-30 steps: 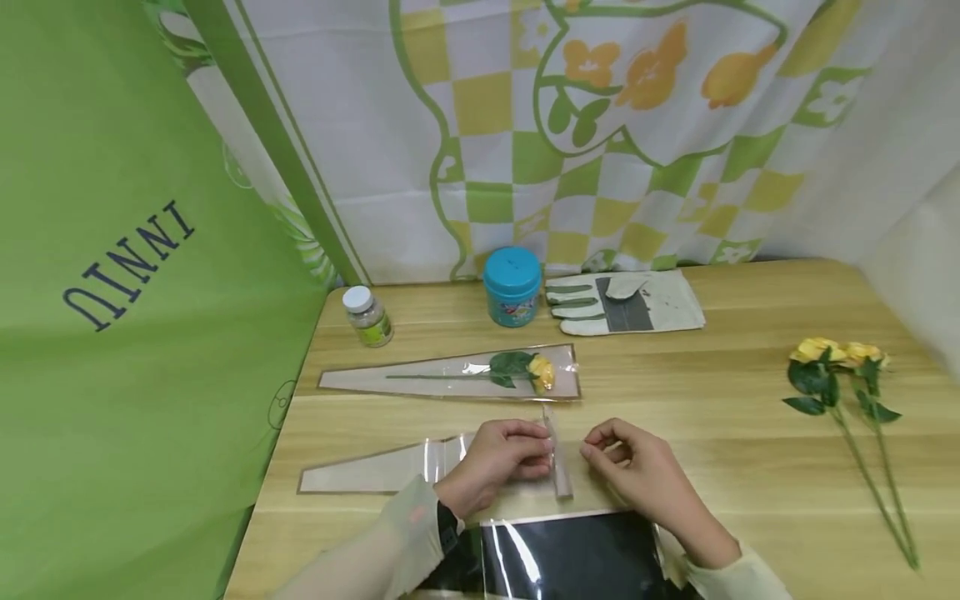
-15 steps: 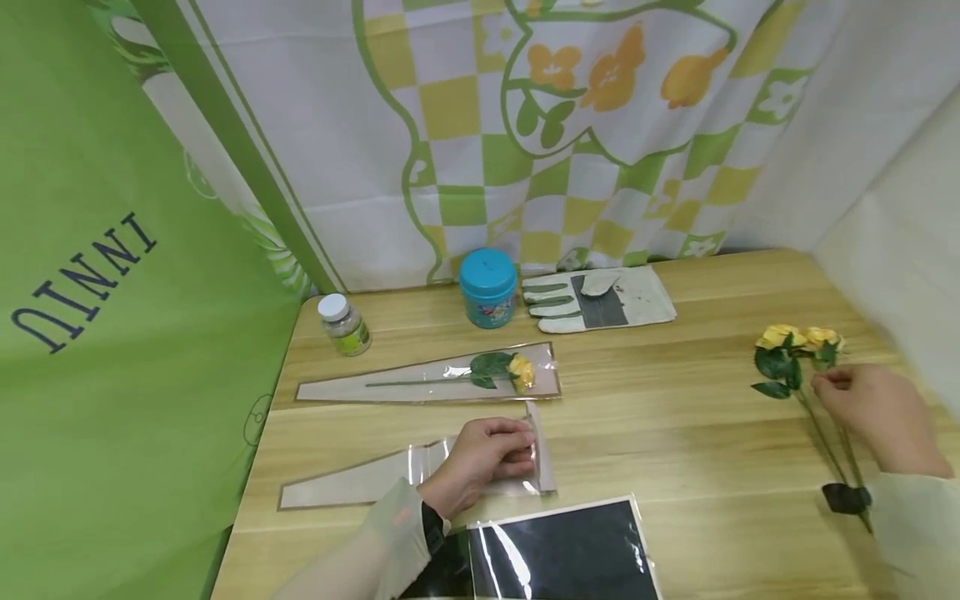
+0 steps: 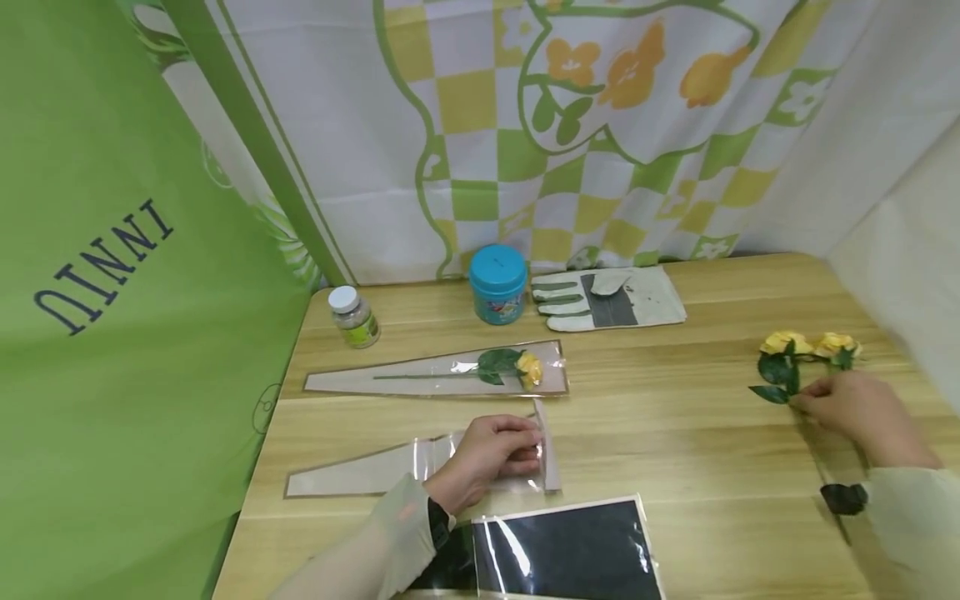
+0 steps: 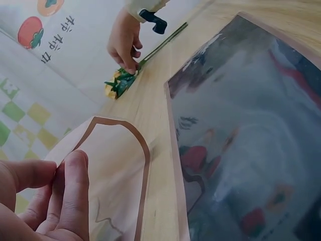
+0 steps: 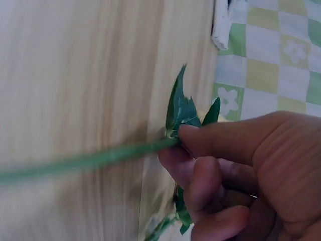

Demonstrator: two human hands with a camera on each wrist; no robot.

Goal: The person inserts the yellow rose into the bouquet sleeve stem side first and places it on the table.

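In the head view my left hand (image 3: 483,460) pinches the wide end of a clear tapered flower sleeve (image 3: 348,479), lifting that edge off the table. The left wrist view shows the sleeve's brown-edged mouth (image 4: 143,143) beside my thumb and fingers. On the right, my right hand (image 3: 862,417) pinches the green stem (image 5: 100,159) of a yellow artificial rose (image 3: 783,343) just below its leaves. A second yellow rose (image 3: 836,344) lies beside it, its stem partly hidden by the hand. Behind the left hand lies another sleeve (image 3: 337,382) with a yellow rose (image 3: 529,371) inside.
A stack of dark, glossy sleeves (image 3: 566,550) lies at the table's front. Toward the back stand a white-capped jar (image 3: 355,317) and a blue tub (image 3: 498,285). A work glove (image 3: 652,298) lies right of the tub, before the patterned curtain (image 3: 480,150).
My right hand has left the sleeve, moved right to the loose roses and now pinches one stem. My left hand keeps hold of the sleeve's edge. The head view has shifted slightly.
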